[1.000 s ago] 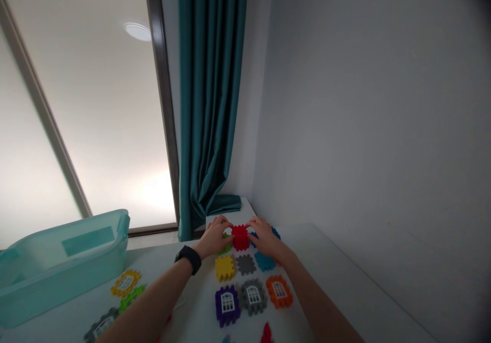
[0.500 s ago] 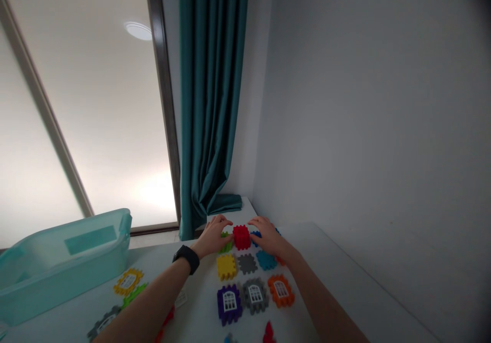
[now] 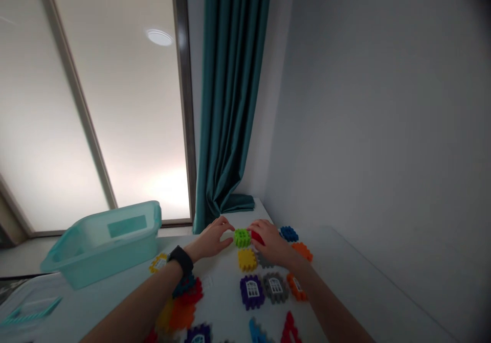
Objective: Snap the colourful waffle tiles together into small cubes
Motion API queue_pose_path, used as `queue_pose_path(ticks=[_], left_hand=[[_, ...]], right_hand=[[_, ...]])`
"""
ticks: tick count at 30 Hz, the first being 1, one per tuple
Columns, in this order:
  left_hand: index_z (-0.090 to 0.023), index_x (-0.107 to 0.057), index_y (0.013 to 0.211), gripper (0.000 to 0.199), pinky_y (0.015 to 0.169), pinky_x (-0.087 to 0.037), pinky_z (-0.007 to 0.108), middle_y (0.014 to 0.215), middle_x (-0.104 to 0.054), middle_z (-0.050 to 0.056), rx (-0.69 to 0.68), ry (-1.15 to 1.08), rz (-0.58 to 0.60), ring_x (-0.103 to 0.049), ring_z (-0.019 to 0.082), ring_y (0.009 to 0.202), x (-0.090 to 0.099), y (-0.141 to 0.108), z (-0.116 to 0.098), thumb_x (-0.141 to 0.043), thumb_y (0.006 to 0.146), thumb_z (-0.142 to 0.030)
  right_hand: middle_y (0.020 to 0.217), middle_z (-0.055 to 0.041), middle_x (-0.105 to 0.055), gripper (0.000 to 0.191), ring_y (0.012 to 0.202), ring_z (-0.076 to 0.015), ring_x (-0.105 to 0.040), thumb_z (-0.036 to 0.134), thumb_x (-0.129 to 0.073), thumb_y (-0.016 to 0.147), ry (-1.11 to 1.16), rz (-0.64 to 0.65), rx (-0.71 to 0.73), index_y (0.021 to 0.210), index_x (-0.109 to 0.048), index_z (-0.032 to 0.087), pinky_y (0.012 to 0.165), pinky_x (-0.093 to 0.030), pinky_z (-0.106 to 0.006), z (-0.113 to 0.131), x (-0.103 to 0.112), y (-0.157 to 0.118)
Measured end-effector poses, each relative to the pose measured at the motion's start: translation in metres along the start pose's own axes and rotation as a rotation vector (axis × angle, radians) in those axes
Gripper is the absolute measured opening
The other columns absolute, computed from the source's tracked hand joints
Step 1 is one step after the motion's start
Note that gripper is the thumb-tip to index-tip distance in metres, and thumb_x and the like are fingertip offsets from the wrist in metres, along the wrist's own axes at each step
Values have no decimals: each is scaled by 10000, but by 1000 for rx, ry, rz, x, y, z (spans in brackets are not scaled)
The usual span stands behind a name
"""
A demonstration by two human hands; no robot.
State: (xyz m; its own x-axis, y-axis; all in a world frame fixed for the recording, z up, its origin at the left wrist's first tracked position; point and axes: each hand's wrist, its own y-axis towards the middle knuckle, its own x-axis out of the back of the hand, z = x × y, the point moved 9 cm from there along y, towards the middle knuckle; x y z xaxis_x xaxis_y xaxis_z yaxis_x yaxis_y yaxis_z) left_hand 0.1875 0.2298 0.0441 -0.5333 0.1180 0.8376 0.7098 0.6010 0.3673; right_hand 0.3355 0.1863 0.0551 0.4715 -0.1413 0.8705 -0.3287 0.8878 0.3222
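Observation:
A light green notched block (image 3: 242, 237) stands between my two hands. My left hand (image 3: 214, 238) is at its left side, thumb and index finger apart, fingertips at or very near its edge. On the other side, my right hand (image 3: 271, 242) has its index fingertip by the green block's right edge. Its thumb and fingers are spread around a red block (image 3: 257, 237), which they partly cover; firm contact cannot be made out. Just below sit a yellow block (image 3: 247, 259) and a grey block (image 3: 264, 261), the latter mostly hidden under my right hand.
Purple (image 3: 252, 291), grey (image 3: 275, 287) and orange (image 3: 297, 286) window blocks form a nearer row. A blue block (image 3: 289, 233) and an orange one (image 3: 303, 251) lie right. Loose pieces lie by my left forearm. A teal tub (image 3: 107, 253) stands left; the wall (image 3: 368, 154) rises right.
The view has turned left. Both hands have shifted from the sides of the red block to the green block on its left, and my right hand now partly covers the red one.

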Motion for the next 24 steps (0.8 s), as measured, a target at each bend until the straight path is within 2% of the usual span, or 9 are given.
queue_pose_path(ticks=[5, 10, 17, 20, 24], left_hand=[[-252, -680, 1097, 219, 892, -517, 316, 1053, -646, 35, -1, 41, 60, -656, 208, 955, 25, -45, 0, -605, 895, -292], [-257, -692, 1070, 221, 802, -517, 311, 1029, -679, 35, 68, 133, 85, -676, 214, 847, 51, -92, 11, -571, 896, -318], [-255, -704, 1037, 204, 769, -500, 328, 1004, -687, 46, 185, 241, 93, -683, 240, 825, 84, -159, 31, -574, 887, -301], [-263, -683, 1095, 232, 798, -493, 339, 1057, -685, 49, 257, 300, 87, -678, 249, 890, 93, -186, 40, -553, 903, -271], [-242, -666, 1121, 253, 864, -483, 373, 1117, -672, 68, 375, 351, 19, -659, 265, 973, 99, -217, 55, -526, 911, -248]], right_hand=[[1239, -99, -633, 330, 1225, -270, -517, 184, -576, 860, -24, 23, 28, 1176, -664, 215, 1086, -366, -440, 35, -12, 7], [1248, -107, -639, 317, 1233, -280, -522, 215, -549, 892, 7, 45, 60, 1187, -664, 201, 1076, -380, -444, 73, -26, 6], [1212, -83, -665, 308, 1182, -282, -569, 222, -563, 898, 50, 169, 176, 1187, -664, 249, 1065, -380, -448, 129, -69, 0], [1182, -82, -672, 312, 1139, -270, -593, 199, -562, 891, 58, 224, 225, 1181, -665, 248, 1033, -404, -416, 152, -88, 2], [1195, -81, -661, 316, 1138, -252, -590, 162, -539, 888, 66, 270, 245, 1173, -657, 227, 1010, -415, -367, 175, -111, 13]])
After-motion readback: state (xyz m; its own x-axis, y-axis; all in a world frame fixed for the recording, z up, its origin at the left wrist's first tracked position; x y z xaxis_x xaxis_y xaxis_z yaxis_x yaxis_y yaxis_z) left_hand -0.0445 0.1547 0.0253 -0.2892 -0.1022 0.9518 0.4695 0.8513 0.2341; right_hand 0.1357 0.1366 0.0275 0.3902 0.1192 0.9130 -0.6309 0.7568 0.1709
